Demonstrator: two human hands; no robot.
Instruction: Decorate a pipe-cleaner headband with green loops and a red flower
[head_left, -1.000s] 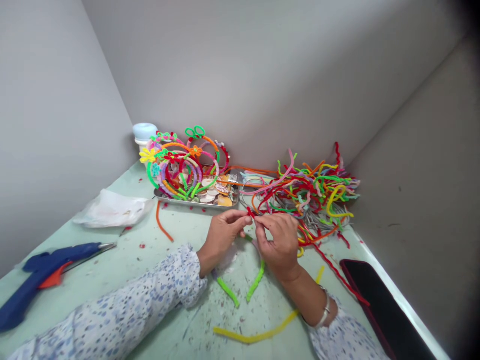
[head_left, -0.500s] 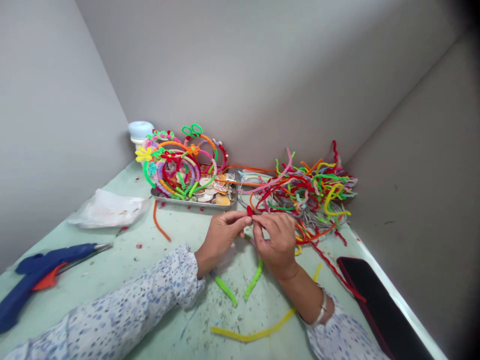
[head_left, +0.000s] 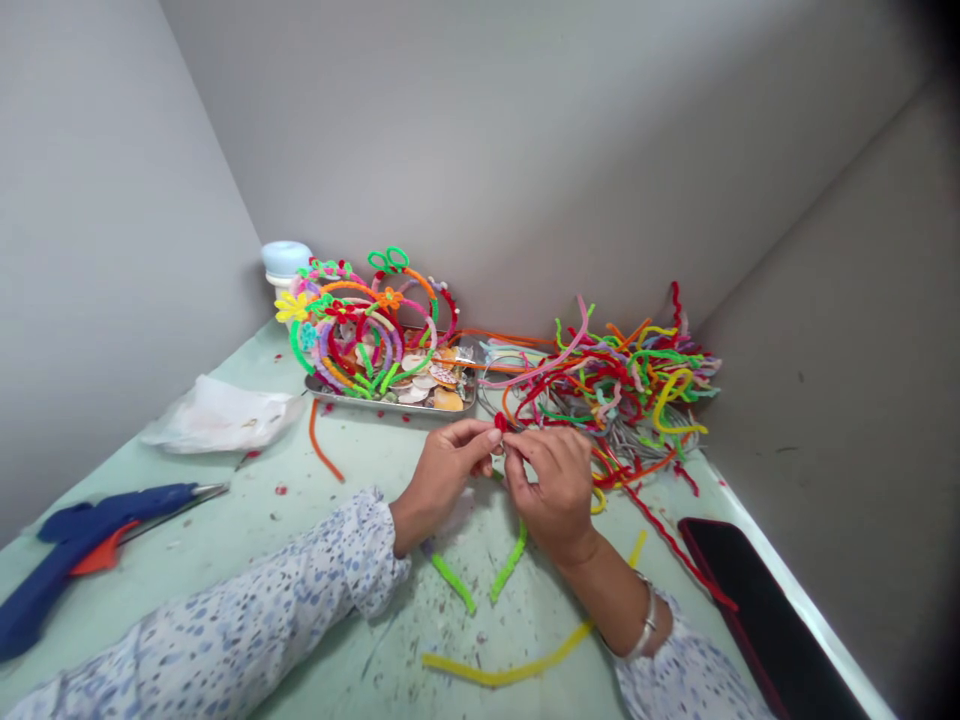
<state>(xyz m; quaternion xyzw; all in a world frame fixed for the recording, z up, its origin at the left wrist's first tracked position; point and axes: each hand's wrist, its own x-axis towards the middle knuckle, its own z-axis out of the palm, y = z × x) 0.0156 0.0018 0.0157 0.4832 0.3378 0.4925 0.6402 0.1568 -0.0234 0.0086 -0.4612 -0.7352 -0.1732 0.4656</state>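
Note:
My left hand (head_left: pixel 439 475) and my right hand (head_left: pixel 553 492) meet over the middle of the table, fingertips pinched together. A small red piece of pipe cleaner (head_left: pixel 500 423) sticks up between the fingertips. Below the hands hang the lime-green ends of a headband wrapped in pipe cleaner (head_left: pixel 453 583); its upper part is mostly hidden behind my fingers. The left fingers close around the top of the headband, by the red piece. Thumb and forefinger of the right hand pinch at the same spot. A yellow pipe cleaner (head_left: pixel 495 678) lies nearer to me, partly under my right forearm.
Behind stands a metal tray (head_left: pixel 390 403) of flat decorations with several finished headbands (head_left: pixel 360 330) on it. Right of it is a heap of pipe cleaners (head_left: pixel 622 370). A blue glue gun (head_left: pixel 112 520), a plastic bag (head_left: pixel 225 418), a lidded jar (head_left: pixel 286 262) and a phone (head_left: pixel 765 610) surround the work.
The view has shifted very slightly. Both hands stay together, pinching the red piece, with only tiny finger movement.

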